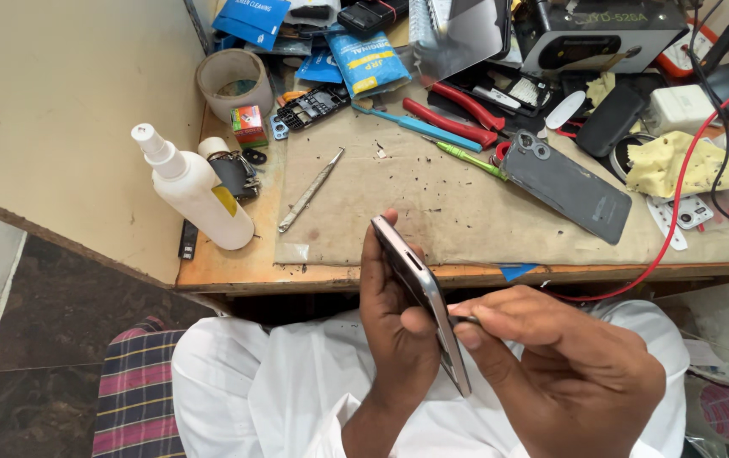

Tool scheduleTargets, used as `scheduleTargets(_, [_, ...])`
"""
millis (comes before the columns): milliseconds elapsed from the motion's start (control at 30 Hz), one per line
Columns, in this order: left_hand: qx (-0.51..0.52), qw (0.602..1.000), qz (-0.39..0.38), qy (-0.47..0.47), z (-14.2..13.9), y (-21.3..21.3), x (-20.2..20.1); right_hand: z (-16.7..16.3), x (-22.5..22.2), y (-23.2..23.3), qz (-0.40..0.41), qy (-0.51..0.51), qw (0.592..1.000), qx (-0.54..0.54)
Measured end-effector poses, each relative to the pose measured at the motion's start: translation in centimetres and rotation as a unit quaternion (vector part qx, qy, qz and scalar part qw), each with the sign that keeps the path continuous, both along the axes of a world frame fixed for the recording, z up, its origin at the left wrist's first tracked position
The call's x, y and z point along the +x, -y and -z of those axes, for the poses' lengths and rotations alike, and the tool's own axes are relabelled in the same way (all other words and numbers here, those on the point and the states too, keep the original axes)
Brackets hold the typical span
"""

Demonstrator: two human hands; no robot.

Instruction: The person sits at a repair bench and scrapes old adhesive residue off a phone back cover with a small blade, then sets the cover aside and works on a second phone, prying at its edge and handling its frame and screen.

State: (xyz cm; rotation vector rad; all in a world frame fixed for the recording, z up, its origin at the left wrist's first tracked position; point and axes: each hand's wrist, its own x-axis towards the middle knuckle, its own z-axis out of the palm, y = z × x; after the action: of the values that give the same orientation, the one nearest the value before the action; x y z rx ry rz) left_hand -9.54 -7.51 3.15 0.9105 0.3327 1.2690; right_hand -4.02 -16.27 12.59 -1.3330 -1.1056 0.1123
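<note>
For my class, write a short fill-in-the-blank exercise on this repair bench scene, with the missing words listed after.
1. The left hand holds a phone turned on its ____.
2. The right hand pinches a thin tool against the phone's ____.
3. The white spray bottle stands at the ____ end of the bench.
4. The dark grey back cover lies on the brown ____.

Missing words: edge; edge; left; mat

Cluttered wooden workbench (237, 273) under a brown mat (432, 212), cream wall (59, 110) at left, dark stone floor (50, 331), even daylight
</note>
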Motion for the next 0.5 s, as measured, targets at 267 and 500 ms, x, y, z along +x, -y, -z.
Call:
scheduleTargets(267, [0.001, 0.999, 0.038, -0.025, 1.2, 0.0, 0.1, 0.4, -1.6, 0.0, 0.141, 0.054, 0.986, -0.074])
scheduleTargets(500, [0.048, 0.998, 0.001, -0.043, 1.4, -0.6, 0.0, 0.8, 2.6, -0.8, -0.107, -0.197, 0.972, -0.067])
